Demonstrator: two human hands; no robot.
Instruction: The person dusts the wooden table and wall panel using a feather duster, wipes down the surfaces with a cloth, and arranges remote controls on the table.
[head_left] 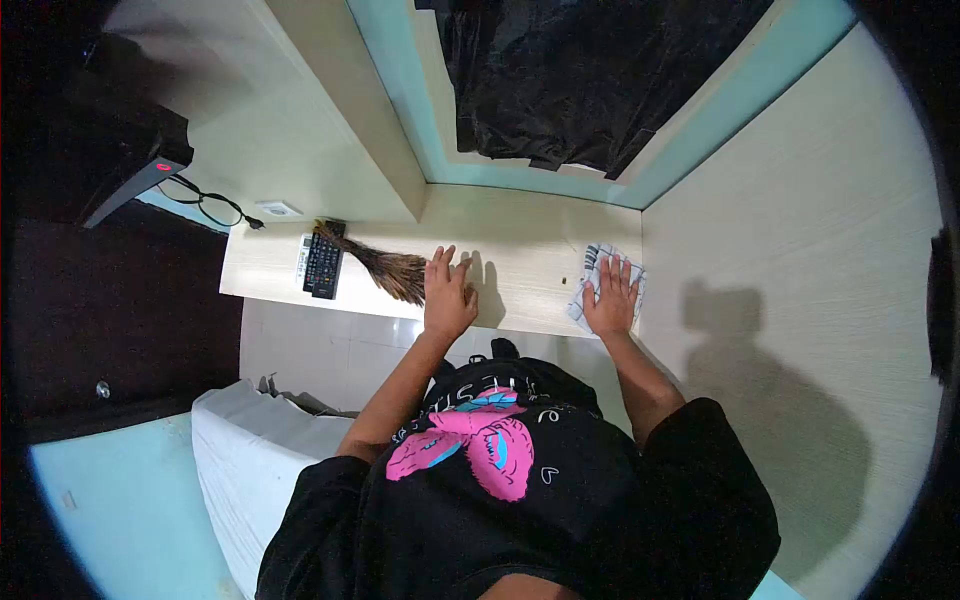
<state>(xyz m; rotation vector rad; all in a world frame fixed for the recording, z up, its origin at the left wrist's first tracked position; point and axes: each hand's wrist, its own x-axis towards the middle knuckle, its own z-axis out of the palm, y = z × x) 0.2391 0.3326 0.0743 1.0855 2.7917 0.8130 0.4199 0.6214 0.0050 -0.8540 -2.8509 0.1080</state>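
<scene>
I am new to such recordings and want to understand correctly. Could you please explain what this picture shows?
There is no machine here: a person works with two bare hands. The single picture comes from a camera worn on their head, looking forward and down. On the pale shelf lie a black remote, a white one beside it, and a brown brush, its handle across the black remote. The right hand is spread flat on a white cloth with dark stripes. The left hand is open near the brush's bristles; whether it touches the shelf is unclear. Neither hand grips anything.
</scene>
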